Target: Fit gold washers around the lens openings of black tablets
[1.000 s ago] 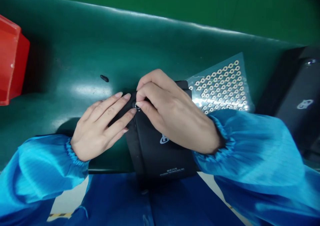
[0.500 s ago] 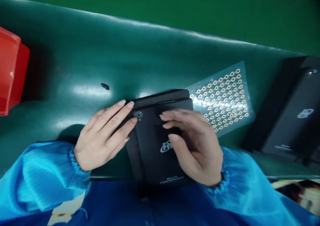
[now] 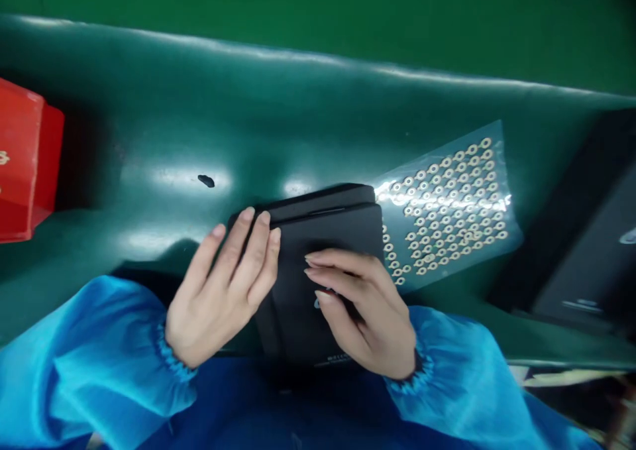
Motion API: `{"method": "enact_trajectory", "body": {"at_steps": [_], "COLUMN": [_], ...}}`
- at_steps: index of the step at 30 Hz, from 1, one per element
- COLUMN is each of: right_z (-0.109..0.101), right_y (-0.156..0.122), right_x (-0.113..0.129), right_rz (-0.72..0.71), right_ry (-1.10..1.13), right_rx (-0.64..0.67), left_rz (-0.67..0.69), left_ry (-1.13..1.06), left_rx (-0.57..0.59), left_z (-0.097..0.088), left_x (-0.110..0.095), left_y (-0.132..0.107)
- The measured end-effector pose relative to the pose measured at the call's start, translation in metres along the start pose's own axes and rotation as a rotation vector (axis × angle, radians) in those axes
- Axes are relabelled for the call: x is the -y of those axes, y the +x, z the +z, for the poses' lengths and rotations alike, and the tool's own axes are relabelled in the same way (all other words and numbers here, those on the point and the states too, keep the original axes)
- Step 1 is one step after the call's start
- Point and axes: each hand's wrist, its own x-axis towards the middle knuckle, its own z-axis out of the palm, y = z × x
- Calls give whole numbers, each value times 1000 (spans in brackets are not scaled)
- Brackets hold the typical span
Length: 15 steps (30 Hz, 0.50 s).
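Observation:
Two flat black tablets [image 3: 298, 251] lie stacked, back side up and slightly offset, at the table's near edge in front of me. My left hand [image 3: 223, 291] rests flat with its fingers stretched out over the upper left edge of the stack, covering the camera lens. Over the middle of the top tablet is my right hand [image 3: 365, 311]. Its fingers are curved and the thumb stands apart from them, partly hiding the white logo; I see nothing held. Whether its fingertips touch the tablet I cannot tell.
A clear sheet of several gold ring-shaped stickers [image 3: 452, 205] lies right of the tablets. Further right are more black tablets [image 3: 591, 251]. A red bin [image 3: 30, 165] stands at the left. A small black piece [image 3: 206, 181] lies on the green table [image 3: 278, 118].
My right hand has moved left and toward me over the tablet. My left hand's fingers have shifted slightly and now cover the lens. The view has tilted a little.

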Motion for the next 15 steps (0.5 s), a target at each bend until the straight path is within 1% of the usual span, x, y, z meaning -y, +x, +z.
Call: {"method": "enact_trajectory", "body": {"at_steps": [2, 4, 5, 6, 7, 8, 9, 10, 12, 13, 14, 15], "right_z": [-2, -13, -20, -29, -38, -47, -53, -58, -62, -61, -59, -57], "right_y": [-2, -12, -20, -31, -44, -58, -72, -85, -103, -107, -109, -109], "right_x": [1, 1, 0, 0, -1, -1, -2, -2, -3, -2, -2, 0], "right_rz": [-5, 4, 37, 103, 195, 303, 410, 508, 641, 680, 701, 701], "right_ry": [18, 0, -35, -81, -125, -150, -148, -116, 1, 75, 152, 229], "right_rx": [-17, -47, -82, -123, -148, -142, -101, -35, 87, 111, 111, 102], "left_rz": [12, -22, -70, -140, -241, -378, -501, -585, -685, -718, -755, -798], "left_ry": [0, -129, -218, -320, -429, -552, -719, -915, -1296, -1442, -1541, -1594], "left_rx": [28, 41, 36, 42, 48, 68, 123, 172, 260, 264, 253, 228], "left_z": [0, 0, -1, -2, -5, -9, -12, -16, -21, -21, -20, -19], "left_x": [-4, -9, -12, -16, -22, -30, -38, -47, -65, -72, -77, -80], "left_y": [-5, -22, -35, -50, -66, -82, -96, -109, -125, -130, -132, -131]}}
